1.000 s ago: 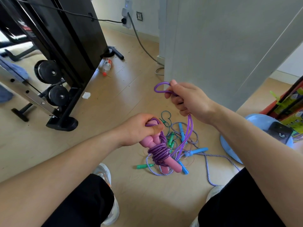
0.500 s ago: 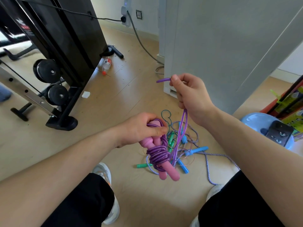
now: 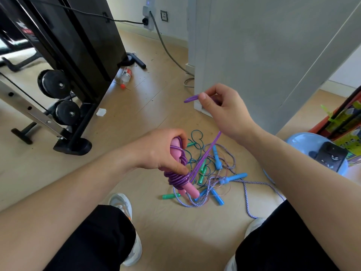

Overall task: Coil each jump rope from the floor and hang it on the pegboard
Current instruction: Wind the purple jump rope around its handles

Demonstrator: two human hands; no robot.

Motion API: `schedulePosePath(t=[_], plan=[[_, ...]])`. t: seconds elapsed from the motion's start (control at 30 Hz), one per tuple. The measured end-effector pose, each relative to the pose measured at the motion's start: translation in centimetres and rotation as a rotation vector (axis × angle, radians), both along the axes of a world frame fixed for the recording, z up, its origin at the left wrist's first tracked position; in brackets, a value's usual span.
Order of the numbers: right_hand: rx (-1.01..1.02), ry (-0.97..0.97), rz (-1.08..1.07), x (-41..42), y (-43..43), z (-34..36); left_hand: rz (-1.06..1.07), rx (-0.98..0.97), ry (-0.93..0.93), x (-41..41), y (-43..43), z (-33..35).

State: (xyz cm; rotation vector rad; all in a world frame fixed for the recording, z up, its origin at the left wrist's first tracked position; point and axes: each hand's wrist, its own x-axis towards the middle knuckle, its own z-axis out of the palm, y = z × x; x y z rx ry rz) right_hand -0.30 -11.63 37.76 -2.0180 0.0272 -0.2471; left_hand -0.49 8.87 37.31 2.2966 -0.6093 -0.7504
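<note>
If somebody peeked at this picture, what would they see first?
Right in the middle, the left hand grips pink handles with a purple rope wound round them, while the right hand pinches the rope's loose end up high. Below them on the wooden floor lies a tangle of ropes with blue and green handles, and a big black exercise machine stands at the upper left.

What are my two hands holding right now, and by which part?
The left hand grips the purple plastic jump rope by its paired pink handles; the right hand pinches its loose cord end.
</note>
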Motion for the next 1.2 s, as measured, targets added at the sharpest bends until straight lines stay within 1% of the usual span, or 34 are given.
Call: schedulePosePath(t=[0.07,0.13,0.23,0.33,0.43,0.5,0.57,0.63,0.7,0.77,0.83,0.87,0.93,0.97,1.0,1.03,1.1,1.13,1.17,1.2], plan=[[0.044,-0.022,0.009,-0.1,0.5,0.4,-0.037,0.141,-0.108,-0.4,-0.3,-0.1],[0.016,-0.044,0.002,-0.1,0.6,0.6,-0.051,0.23,-0.139,-0.8,-0.5,-0.3],[-0.003,-0.031,0.009,-0.1,0.1,0.4,-0.093,0.25,-0.133,-1.0,-0.6,-0.5],[-0.087,-0.022,0.005,0.0,-0.5,0.1,-0.057,0.148,-0.006,-0.7,-0.3,-0.5],[-0.22,0.018,-0.016,0.2,-1.3,0.1,-0.001,0.044,0.009,-0.5,0.1,-0.1],[-0.324,0.114,-0.015,0.4,-2.4,-0.2,0.036,-0.075,0.027,-0.1,0.6,0.5],[-0.389,0.254,0.002,0.7,-4.1,-1.4,0.092,-0.221,0.057,0.4,1.4,1.2],[-0.336,0.399,0.056,0.7,-5.3,-2.8,0.135,-0.329,-0.006,0.9,2.0,1.6],[-0.203,0.514,0.1,0.5,-5.5,-3.4,0.191,-0.416,-0.027,1.4,2.5,1.6],[-0.095,0.569,0.13,0.5,-5.3,-3.6,0.231,-0.462,-0.022,2.0,2.9,1.4],[-0.068,0.597,0.202,0.0,-4.5,-3.4,0.255,-0.479,-0.023,2.4,3.1,1.2],[-0.136,0.611,0.223,-0.1,-4.2,-3.7,0.269,-0.489,-0.022,2.5,3.1,1.2],[-0.484,0.649,0.199,0.0,-3.8,-4.5,0.298,-0.51,-0.021,2.5,2.8,1.2],[-0.614,0.65,0.179,-0.1,-3.2,-4.7,0.313,-0.519,-0.018,2.5,2.8,1.2],[-0.627,0.605,0.19,-0.4,-2.6,-4.4,0.322,-0.53,-0.013,2.5,2.7,1.2],[-0.539,0.521,0.237,-0.6,-2.0,-4.2,0.332,-0.545,-0.005,2.6,2.8,1.1],[-0.219,0.379,0.386,-0.9,-0.9,-4.0,0.352,-0.582,0.023,2.7,3.0,1.0],[-0.141,0.382,0.441,-1.4,-0.2,-3.7,0.358,-0.6,0.043,2.7,3.0,1.0],[-0.115,0.393,0.494,-1.9,0.4,-3.5,0.356,-0.618,0.069,2.7,3.0,1.0],[-0.145,0.357,0.525,-2.1,0.7,-3.5,0.342,-0.633,0.096,2.7,3.0,1.0]])
